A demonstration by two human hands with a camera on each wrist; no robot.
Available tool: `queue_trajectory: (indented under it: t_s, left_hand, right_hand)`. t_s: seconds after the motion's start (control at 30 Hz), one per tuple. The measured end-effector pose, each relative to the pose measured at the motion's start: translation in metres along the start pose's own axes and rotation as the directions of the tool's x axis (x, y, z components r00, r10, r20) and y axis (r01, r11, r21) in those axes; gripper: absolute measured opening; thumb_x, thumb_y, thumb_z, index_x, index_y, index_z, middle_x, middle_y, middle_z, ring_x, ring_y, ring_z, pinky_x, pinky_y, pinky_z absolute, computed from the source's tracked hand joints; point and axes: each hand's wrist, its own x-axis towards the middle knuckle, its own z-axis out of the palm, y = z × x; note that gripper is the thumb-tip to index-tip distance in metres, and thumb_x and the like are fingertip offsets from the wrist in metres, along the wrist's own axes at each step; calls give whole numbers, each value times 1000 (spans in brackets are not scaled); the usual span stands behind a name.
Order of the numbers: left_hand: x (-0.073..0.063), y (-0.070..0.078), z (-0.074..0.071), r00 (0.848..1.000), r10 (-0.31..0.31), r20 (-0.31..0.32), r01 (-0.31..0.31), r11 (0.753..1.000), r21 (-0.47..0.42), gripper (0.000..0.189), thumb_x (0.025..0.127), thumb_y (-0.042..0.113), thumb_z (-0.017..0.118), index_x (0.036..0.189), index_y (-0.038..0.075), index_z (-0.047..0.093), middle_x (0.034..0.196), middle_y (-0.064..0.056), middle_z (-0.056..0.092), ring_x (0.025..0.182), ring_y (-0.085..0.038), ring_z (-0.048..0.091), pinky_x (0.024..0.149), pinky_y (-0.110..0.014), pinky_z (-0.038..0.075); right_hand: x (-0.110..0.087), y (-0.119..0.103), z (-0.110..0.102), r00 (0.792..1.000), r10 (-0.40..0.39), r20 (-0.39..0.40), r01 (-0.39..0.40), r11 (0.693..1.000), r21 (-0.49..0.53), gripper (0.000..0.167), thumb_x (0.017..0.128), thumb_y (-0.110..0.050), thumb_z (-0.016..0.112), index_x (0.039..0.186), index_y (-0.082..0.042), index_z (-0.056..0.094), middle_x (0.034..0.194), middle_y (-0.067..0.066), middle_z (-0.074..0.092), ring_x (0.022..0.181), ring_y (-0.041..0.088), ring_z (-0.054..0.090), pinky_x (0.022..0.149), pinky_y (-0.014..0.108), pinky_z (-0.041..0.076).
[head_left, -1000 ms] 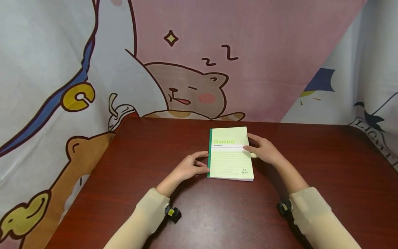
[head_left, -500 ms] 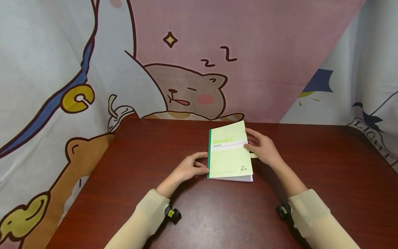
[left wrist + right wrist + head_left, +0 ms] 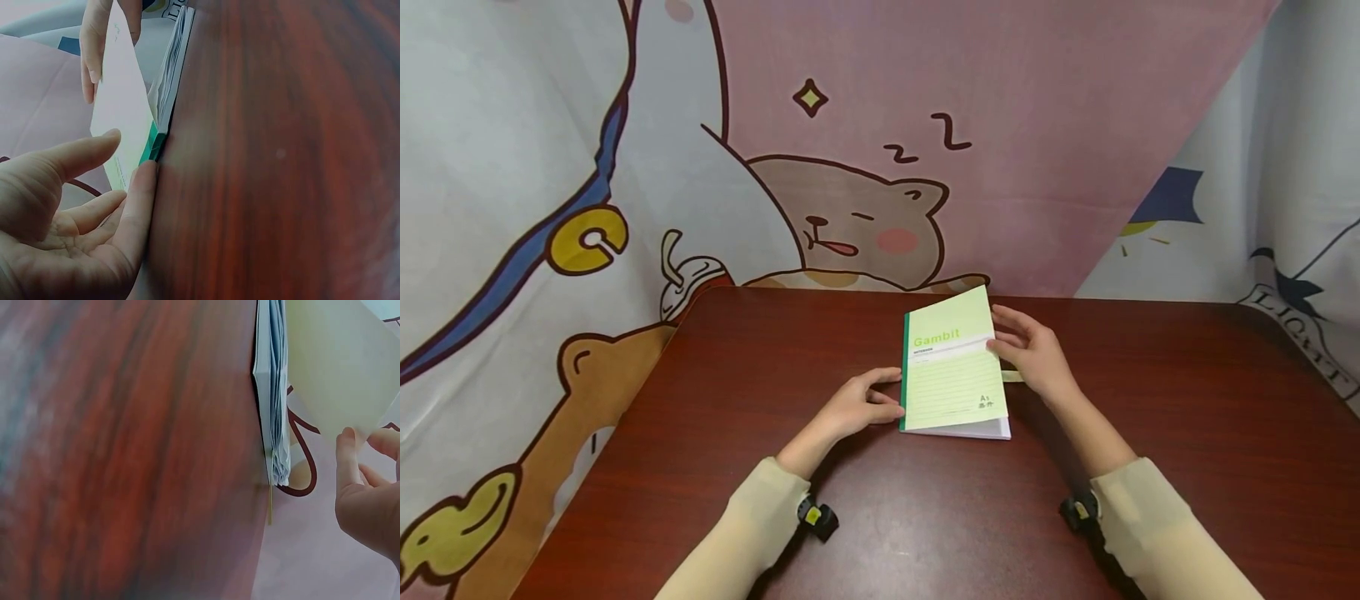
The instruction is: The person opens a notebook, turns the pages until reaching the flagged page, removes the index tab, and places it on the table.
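Note:
A pale green notebook with "Gambit" on its front and a dark green spine lies on the table, its cover partly lifted from the right side. My right hand pinches the cover's right edge between thumb and fingers. Beneath the raised cover, the white page block shows in the right wrist view. My left hand rests beside the spine, fingertips against it and thumb apart from the fingers. From under the notebook's right side pokes a pale yellow strip.
The dark red-brown wooden table spreads around the notebook. Behind it hangs a cloth backdrop with cartoon animals. Black straps with small devices are at both wrists, over light sleeves.
The notebook's cover has risen from lying nearly flat to a tilt, its right edge lifted by the right hand. White pages now show along the near edge. The left hand has stayed at the spine.

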Motion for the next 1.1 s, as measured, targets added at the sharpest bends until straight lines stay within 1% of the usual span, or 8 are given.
queue_trajectory:
  t_s: [0.1,0.17,0.27,0.43,0.5,0.7,0.9,1.1]
  left_hand:
    - [0,1,1,1000,-5,13,6,999,-45,61,90,7,72,146,6,49,149,-12,52,101,-18,65,73,-25,56]
    - [0,1,2,1000,-9,24,11,997,-76,61,90,5,71,146,4,48,147,-14,52,100,-17,65,79,-28,59]
    - [0,0,3,999,-13,37,17,994,-105,60,90,4,71,146,3,48,142,-17,55,98,-16,66,84,-31,60]
    - [0,-2,1,998,5,66,4,993,-122,60,91,5,69,147,3,46,134,-22,59,98,-17,68,86,-32,59]
    - [-1,-3,0,997,17,78,-7,992,-123,60,92,6,69,147,2,45,136,-23,58,100,-18,69,86,-32,59]
    - [-1,0,-1,995,41,96,-29,992,-121,61,93,7,68,148,2,43,150,-20,47,105,-20,67,89,-34,59]
    - [-5,8,-5,992,54,110,-43,994,-103,61,94,10,67,149,3,42,151,-19,46,108,-23,67,90,-36,59]
    - [-9,18,-10,986,100,132,-82,988,-132,59,96,10,64,149,1,41,151,-20,45,120,-30,61,95,-41,57]
  right_hand:
    - [-1,-1,1,1000,-8,3,7,997,72,57,93,3,62,147,6,42,149,27,46,101,-7,61,81,7,50]
    - [-2,-2,1,1000,-7,5,7,994,110,57,94,2,61,148,5,41,151,27,44,99,-11,59,81,7,51]
    - [-3,-4,3,1000,1,6,-1,989,150,57,95,1,60,149,4,40,152,26,43,100,-11,60,80,9,52]
    - [-4,-8,6,1000,-7,7,5,977,213,56,98,-2,58,150,4,37,153,27,41,103,-8,62,79,12,55]
    - [-4,-9,9,1000,-15,6,13,973,229,55,99,-4,57,150,4,37,153,26,41,103,-7,62,78,14,56]
    - [-3,-15,16,1000,-29,-5,30,965,260,53,101,-9,56,150,1,39,155,23,41,101,-6,63,80,17,57]
    - [-1,-20,25,999,-40,-11,42,947,319,51,101,-7,55,149,1,40,155,22,41,104,-4,63,83,18,57]
    - [0,-23,31,999,-48,-19,52,943,329,50,102,-11,55,149,0,41,154,22,42,106,-2,63,84,20,57]
